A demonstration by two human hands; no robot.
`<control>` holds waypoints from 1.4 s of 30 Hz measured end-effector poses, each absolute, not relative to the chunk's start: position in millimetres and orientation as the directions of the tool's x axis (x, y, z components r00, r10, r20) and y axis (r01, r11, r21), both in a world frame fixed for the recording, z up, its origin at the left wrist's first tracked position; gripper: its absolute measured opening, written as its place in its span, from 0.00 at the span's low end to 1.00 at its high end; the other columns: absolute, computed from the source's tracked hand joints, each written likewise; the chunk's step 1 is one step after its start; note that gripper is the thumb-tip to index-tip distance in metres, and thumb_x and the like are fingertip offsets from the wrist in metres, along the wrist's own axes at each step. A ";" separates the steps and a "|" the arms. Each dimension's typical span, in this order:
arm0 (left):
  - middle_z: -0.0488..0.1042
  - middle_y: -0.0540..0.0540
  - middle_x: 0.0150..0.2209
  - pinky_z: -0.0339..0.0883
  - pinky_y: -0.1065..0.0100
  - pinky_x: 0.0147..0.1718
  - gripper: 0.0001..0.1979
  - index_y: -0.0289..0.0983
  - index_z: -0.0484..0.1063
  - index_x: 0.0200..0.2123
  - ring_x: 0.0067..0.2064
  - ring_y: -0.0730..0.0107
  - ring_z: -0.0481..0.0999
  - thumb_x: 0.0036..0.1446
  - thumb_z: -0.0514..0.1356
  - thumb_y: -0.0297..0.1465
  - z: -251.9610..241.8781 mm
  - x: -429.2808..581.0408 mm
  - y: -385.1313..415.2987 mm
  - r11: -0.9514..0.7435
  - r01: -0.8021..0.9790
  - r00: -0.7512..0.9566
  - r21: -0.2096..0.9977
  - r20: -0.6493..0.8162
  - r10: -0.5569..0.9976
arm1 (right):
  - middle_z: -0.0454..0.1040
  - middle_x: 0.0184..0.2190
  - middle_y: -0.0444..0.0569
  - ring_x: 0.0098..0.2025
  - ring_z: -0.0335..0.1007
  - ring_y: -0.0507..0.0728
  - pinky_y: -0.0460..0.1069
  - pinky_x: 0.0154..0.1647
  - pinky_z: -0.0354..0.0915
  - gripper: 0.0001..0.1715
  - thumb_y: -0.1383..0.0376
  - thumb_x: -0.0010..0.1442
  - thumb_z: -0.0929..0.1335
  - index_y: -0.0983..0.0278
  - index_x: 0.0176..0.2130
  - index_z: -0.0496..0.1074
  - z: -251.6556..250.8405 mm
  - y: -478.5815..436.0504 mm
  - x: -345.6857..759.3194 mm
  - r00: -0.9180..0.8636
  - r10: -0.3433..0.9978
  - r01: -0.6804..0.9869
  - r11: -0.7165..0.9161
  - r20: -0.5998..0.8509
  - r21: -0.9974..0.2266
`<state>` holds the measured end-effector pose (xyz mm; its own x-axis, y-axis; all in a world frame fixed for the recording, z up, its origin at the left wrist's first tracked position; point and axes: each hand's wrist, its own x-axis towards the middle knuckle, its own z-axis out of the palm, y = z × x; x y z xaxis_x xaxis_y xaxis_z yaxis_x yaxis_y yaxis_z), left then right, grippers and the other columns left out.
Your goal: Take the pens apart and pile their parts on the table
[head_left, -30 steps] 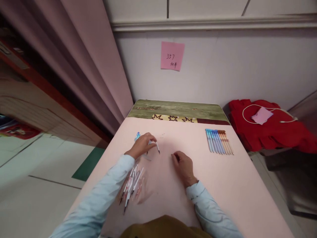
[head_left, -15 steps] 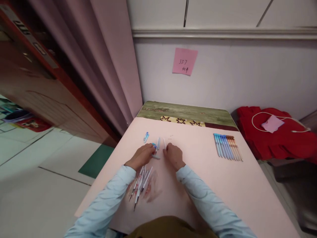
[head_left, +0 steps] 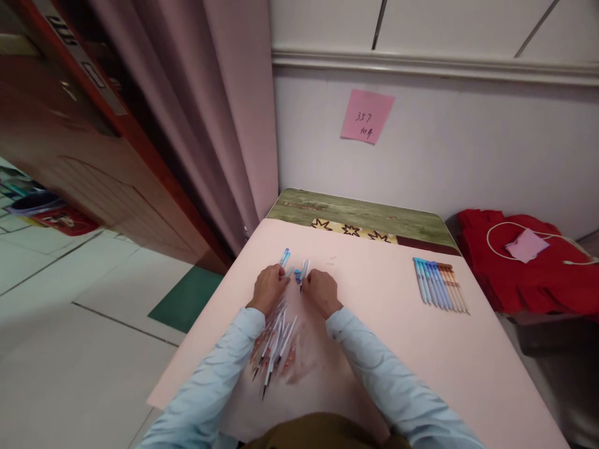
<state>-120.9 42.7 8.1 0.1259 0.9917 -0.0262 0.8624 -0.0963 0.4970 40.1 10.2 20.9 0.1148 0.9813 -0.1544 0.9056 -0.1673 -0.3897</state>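
Observation:
My left hand (head_left: pixel 269 289) is closed, its fingertips on a light blue pen barrel (head_left: pixel 290 272). Facing it a short way off, my right hand (head_left: pixel 322 292) pinches a slim white pen refill (head_left: pixel 306 268); its fingers partly hide it. Between the hands lie small blue pen parts (head_left: pixel 297 275). Just past my left fingers are blue pen pieces (head_left: pixel 285 255). Nearer my body, below the left hand, a loose pile of refills (head_left: pixel 279 340) with dark tips lies beside clear, reddish-marked plastic pieces (head_left: pixel 291 360).
On the right of the pink tabletop (head_left: pixel 384 337) lies a row of pens (head_left: pixel 440 285) in blue, lilac and brown. A red cloth (head_left: pixel 486 274) with a white cable is beyond the right edge. A curtain (head_left: pixel 229 125) and wooden door (head_left: pixel 126 187) stand left.
The view has shifted slightly, so the table sits further right. My left hand has moved onto the light blue barrel. The right hand, with the refill, has come closer to the small blue parts.

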 end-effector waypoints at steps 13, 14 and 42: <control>0.74 0.43 0.37 0.64 0.63 0.42 0.07 0.38 0.68 0.37 0.41 0.59 0.74 0.57 0.59 0.35 5.2 -131.8 59.1 -0.085 0.883 0.058 0.461 0.072 0.996 | 0.80 0.32 0.47 0.33 0.74 0.56 0.47 0.33 0.59 0.14 0.60 0.65 0.63 0.60 0.37 0.76 4.1 -42.1 152.0 0.331 0.937 0.780 -0.208 0.108 -0.590; 0.74 0.42 0.37 0.64 0.62 0.42 0.10 0.37 0.69 0.39 0.42 0.58 0.74 0.57 0.59 0.36 4.3 -132.5 61.9 -0.078 0.888 0.053 0.453 0.066 0.996 | 0.80 0.32 0.48 0.33 0.74 0.56 0.47 0.32 0.59 0.15 0.59 0.65 0.62 0.61 0.38 0.76 4.8 -50.5 179.8 0.422 0.897 0.779 -0.286 0.129 -0.558; 0.79 0.37 0.42 0.73 0.62 0.40 0.19 0.35 0.74 0.41 0.40 0.63 0.80 0.57 0.61 0.45 50.8 -43.2 -18.5 0.318 0.042 0.275 0.947 -0.317 0.908 | 0.77 0.23 0.48 0.24 0.75 0.57 0.47 0.26 0.65 0.10 0.60 0.54 0.65 0.63 0.29 0.73 28.8 -95.4 174.5 0.371 0.923 0.415 -0.265 -0.104 -0.870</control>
<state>-43.2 -18.5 50.8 0.2751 0.9078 -0.3167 0.0422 0.3177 0.9473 174.5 -95.4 28.8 0.3714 0.9226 -0.1041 0.4151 -0.2653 -0.8702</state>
